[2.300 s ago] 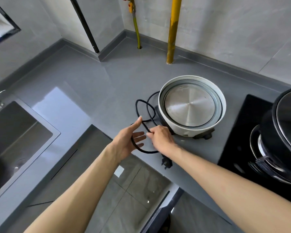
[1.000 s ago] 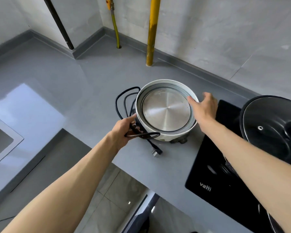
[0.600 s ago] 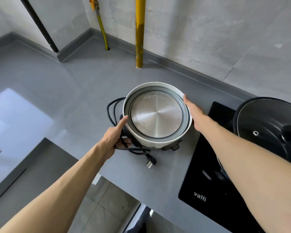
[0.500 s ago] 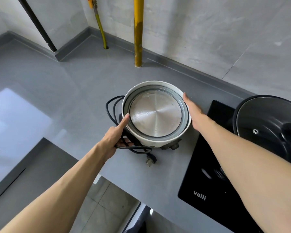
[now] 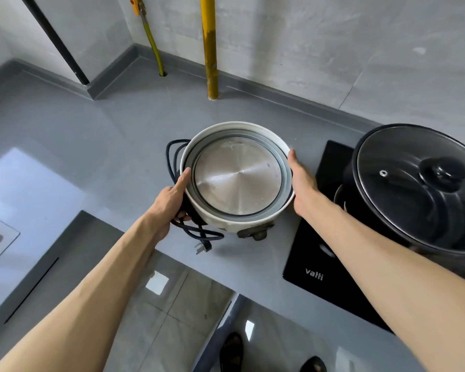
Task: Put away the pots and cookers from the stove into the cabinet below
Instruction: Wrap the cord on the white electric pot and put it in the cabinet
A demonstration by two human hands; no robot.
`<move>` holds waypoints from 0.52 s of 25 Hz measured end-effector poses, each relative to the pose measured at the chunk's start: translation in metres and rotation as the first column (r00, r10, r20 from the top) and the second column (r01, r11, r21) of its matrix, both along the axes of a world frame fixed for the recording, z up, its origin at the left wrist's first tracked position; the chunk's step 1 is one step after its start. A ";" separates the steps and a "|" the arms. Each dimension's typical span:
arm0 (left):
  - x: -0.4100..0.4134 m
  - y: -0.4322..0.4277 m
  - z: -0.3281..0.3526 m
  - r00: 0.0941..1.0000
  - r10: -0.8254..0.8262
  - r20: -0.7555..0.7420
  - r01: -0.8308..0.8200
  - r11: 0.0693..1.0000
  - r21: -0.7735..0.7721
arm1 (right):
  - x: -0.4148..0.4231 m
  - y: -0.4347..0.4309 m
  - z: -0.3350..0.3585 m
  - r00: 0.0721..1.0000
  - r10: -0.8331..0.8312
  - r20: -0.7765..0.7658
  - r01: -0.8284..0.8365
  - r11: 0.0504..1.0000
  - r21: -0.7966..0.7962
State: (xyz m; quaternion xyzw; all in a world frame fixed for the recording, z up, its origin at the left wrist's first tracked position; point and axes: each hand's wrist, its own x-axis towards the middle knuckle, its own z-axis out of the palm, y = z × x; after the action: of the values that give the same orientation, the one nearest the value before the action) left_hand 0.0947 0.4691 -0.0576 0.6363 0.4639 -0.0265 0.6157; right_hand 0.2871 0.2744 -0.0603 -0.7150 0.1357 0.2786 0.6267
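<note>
- both hands are pressing against the white cooker [image 5: 255, 224]: the left hand [image 5: 172, 200] is lying flat along its left wall with the thumb pointing up to the rim, and the right hand [image 5: 301, 181] is cupping the right wall.
- left fingers are curling under and pinching loops of the black cord [image 5: 199, 233] against the cooker's side; the fingertips are hiding behind the cord and the pot wall.
- right fingers are wrapping round the far side of the cooker, so their grip is hard to make out.
- the cooker is sitting on the grey countertop [image 5: 91, 146], round and white-walled, showing a brushed steel heating plate [image 5: 236, 181] ringed in grey.
- more cord is looping out behind the cooker's left side, and the plug [image 5: 203, 248] is lying on the counter just in front of the cooker.
- dark feet or a knob at the cooker's front base are showing blurred; i cannot tell which.
- right of the cooker, a glossy black cooktop [image 5: 317, 272] is carrying a black pot [image 5: 414, 200] with a glass lid and black knob; the frame edge is cutting the pot off.
- behind the cooker, a yellow pipe [image 5: 210, 47] is rising from the counter against the grey wall.
- in front of the cooker, below the counter edge, tiled floor and two dark shoes are showing; the cabinet itself is hard to make out.
</note>
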 end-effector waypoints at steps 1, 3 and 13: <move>-0.004 -0.002 0.005 1.000 0.000 0.012 0.000 1.000 0.002 | -0.006 -0.005 0.006 1.000 -0.008 0.013 0.008 1.000 -0.003; -0.017 -0.011 0.018 0.999 0.001 0.035 -0.001 1.000 0.005 | -0.020 -0.017 0.021 1.000 -0.017 0.020 0.017 1.000 0.000; -0.107 -0.140 0.076 0.997 -0.037 0.061 0.039 0.999 -0.016 | -0.128 -0.158 0.069 0.997 -0.062 0.053 0.059 0.997 0.053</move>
State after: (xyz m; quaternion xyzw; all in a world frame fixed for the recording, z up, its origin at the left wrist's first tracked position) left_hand -0.0120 0.3291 0.0186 0.6401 0.4327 -0.0231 0.6344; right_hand 0.1587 0.1164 0.0089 -0.7015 0.1328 0.2434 0.6565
